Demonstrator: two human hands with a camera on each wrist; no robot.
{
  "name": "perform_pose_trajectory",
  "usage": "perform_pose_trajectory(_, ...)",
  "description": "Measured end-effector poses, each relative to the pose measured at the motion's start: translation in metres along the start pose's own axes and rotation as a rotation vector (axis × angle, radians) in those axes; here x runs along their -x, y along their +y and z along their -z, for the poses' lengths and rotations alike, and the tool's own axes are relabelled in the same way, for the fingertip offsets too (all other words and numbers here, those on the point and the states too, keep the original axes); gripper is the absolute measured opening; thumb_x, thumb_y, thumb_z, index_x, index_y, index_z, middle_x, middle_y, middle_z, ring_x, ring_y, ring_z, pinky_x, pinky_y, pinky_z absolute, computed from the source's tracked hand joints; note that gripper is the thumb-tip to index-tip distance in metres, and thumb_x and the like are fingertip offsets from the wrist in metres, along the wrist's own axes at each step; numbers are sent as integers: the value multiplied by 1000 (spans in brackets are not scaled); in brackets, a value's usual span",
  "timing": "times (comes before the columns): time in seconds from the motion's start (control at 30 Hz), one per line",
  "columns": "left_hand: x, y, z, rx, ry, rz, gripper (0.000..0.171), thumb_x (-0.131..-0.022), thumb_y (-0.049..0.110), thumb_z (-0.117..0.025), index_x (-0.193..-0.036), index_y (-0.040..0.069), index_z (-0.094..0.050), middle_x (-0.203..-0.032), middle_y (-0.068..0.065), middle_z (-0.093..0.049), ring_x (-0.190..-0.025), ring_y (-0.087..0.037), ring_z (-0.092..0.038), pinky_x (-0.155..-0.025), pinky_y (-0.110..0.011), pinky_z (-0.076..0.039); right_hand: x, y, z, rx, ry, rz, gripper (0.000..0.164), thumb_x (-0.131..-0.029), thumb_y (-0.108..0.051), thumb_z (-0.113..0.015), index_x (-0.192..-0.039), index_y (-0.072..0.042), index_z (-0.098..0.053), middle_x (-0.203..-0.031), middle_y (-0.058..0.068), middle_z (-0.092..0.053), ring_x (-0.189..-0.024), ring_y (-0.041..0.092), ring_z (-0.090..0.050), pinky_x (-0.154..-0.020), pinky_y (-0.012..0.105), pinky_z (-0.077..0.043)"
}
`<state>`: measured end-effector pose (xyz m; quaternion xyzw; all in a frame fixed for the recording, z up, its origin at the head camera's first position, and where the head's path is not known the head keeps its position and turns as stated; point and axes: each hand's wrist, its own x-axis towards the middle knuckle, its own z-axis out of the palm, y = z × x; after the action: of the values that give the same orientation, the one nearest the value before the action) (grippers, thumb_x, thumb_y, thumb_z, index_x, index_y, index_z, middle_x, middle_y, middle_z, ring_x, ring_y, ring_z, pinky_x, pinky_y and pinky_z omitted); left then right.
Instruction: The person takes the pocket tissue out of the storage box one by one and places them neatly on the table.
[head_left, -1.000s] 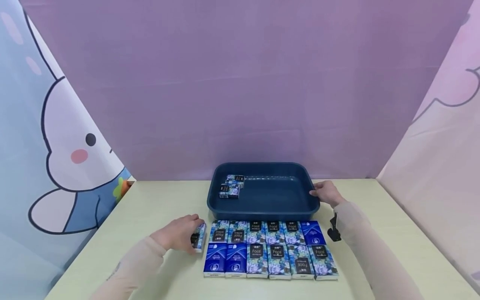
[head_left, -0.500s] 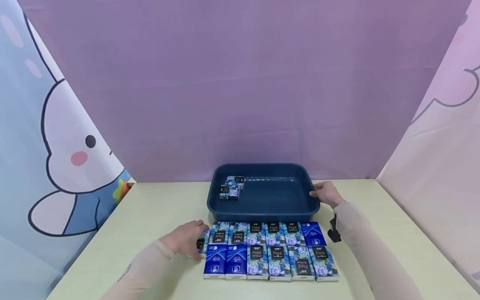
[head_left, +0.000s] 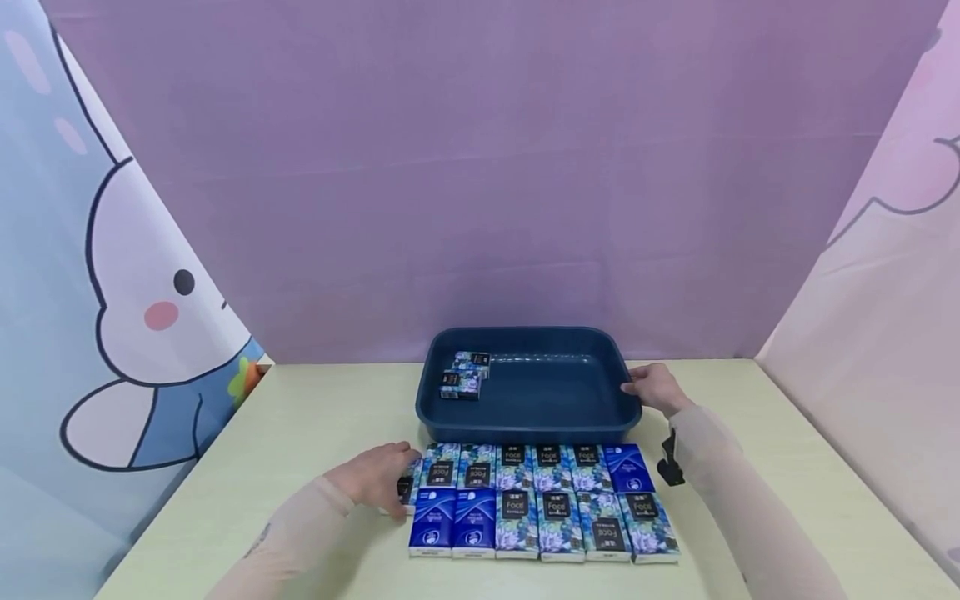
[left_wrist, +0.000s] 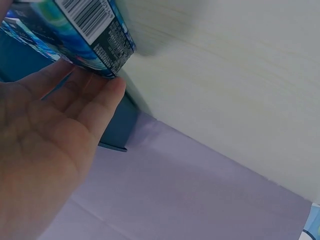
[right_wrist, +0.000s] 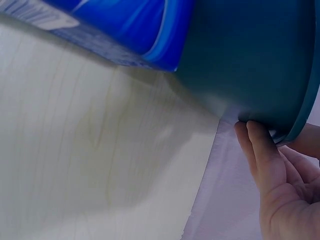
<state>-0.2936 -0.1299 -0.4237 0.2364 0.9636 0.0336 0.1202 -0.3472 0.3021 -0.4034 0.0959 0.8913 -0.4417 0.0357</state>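
Observation:
My left hand [head_left: 375,479] grips a floral tissue pack [head_left: 408,490] at the left end of the back row, with fingers at its far end and thumb at its near end. In the left wrist view the barcode side of that tissue pack [left_wrist: 95,35] shows above the fingers. My right hand [head_left: 654,387] holds the right rim of a dark blue plastic tub [head_left: 525,434]. From the right wrist, its fingers [right_wrist: 262,145] lie against the outside of the tub [right_wrist: 240,60], under the rim.
Two rows of tissue packs, floral ones [head_left: 514,525] and plain blue ones [head_left: 474,523], lie in front of the tub. Inside it at the left lie two floral packs [head_left: 461,384]. A purple backdrop [head_left: 517,183] stands behind the pale table [head_left: 300,417].
My left hand has slid the floral pack rightward, up against the left end of the back row. My right hand stays on the tub's rim, and the tub has not moved.

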Motion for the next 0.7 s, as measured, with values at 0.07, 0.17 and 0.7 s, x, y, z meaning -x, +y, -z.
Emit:
perform_pose_trajectory(0.07,0,1,0,-1,-4,2,81,-52,33,-86,-122,8,-54,-113,-7,-56,-101,-24,-53,-94,-45,-45,0,0,0,-1,3,0,42,-92,-5,-49,-128,15,-41,-123,33,-50,-108,40,-57,-90,46,-48)
perform_pose_trajectory(0.17,1,2,1,-5,-10,5,81,-53,32,-86,-123,8,-53,-112,-7,-56,-101,-23,-53,-94,-45,-45,0,0,0,-1,6,6,42,-91,-5,-49,-128,16,-41,-123,34,-50,-108,40,-57,-89,46,-48)
perform_pose_trajectory(0.7,0,2,1,-11,-11,-22,83,-52,34,-86,-123,8,-53,-108,-4,-55,-99,-21,-53,-93,-42,-46,2,0,0,-1,4,21,43,-92,-5,-48,-128,16,-40,-123,34,-50,-108,40,-57,-89,46,-48)
